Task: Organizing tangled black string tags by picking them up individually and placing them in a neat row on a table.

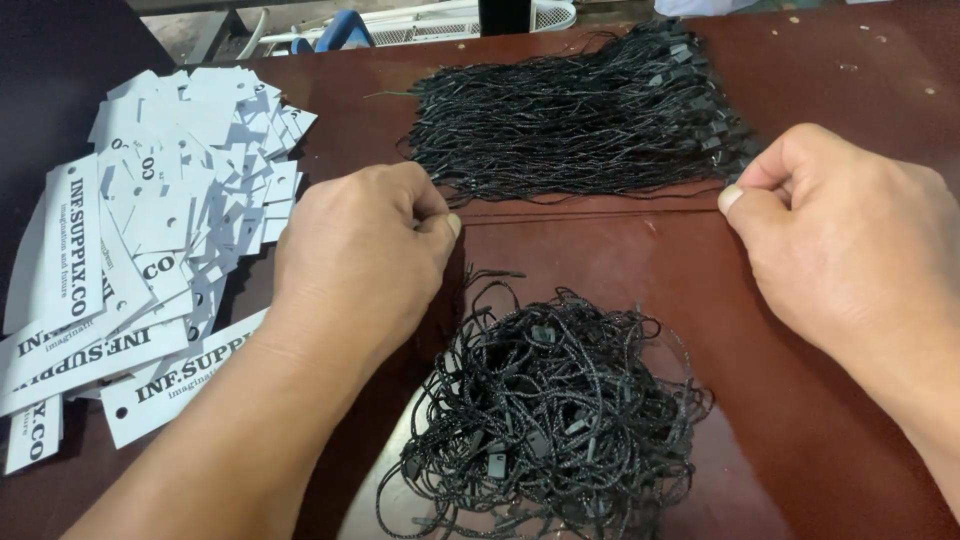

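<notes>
My left hand (360, 255) and my right hand (850, 235) are held apart over a dark red table (600, 260), each with its fingers pinched. A single thin black string (590, 210) is stretched straight between them. Just behind it lies a neat bundle of black tag strings (580, 120) with plastic ends at the right. In front, between my forearms, sits a tangled heap of black strings (550, 420) with small black clips.
A spread pile of white paper hang tags (150, 240) with black print and punched holes covers the table's left side. White and blue objects (400, 25) lie on the floor beyond the far edge.
</notes>
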